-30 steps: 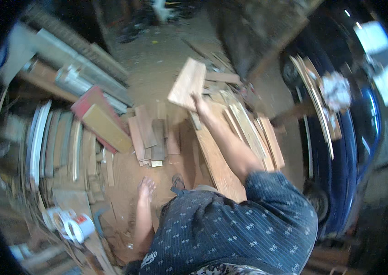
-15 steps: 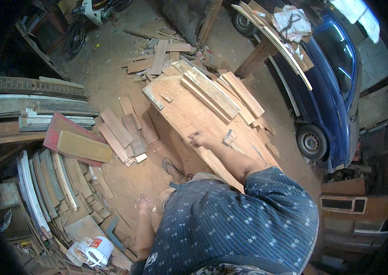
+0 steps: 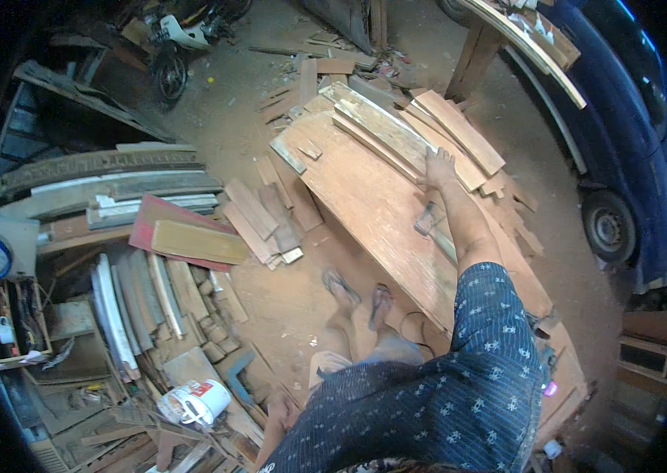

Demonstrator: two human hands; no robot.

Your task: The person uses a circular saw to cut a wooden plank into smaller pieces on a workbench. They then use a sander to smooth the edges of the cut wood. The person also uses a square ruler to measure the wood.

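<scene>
My right hand [image 3: 440,167] reaches across the wooden workbench [image 3: 365,221], fingers spread over the near end of a rough pale plank [image 3: 388,130]. Its fingers touch the plank and are not wrapped round it. That plank lies on another board along the bench's far side, with more planks [image 3: 459,134] to its right. Below the hand lies a tool with a dark metal head [image 3: 426,219] and pale handle, perhaps a hammer; my forearm partly covers it. My left hand [image 3: 280,410] hangs low beside my body, fingers loosely bent, nothing visible in it.
Cut boards [image 3: 262,217] lie on the floor left of the bench. Stacked timber [image 3: 128,189], a red panel [image 3: 152,229] and a white bucket [image 3: 206,400] stand farther left. A blue vehicle [image 3: 617,118] is parked at right, a motorbike [image 3: 172,67] at the far left.
My right hand has moved from the bench's left edge, across to the right, onto the plank's end. My left hand has dropped closer to my body. The view has shifted.
</scene>
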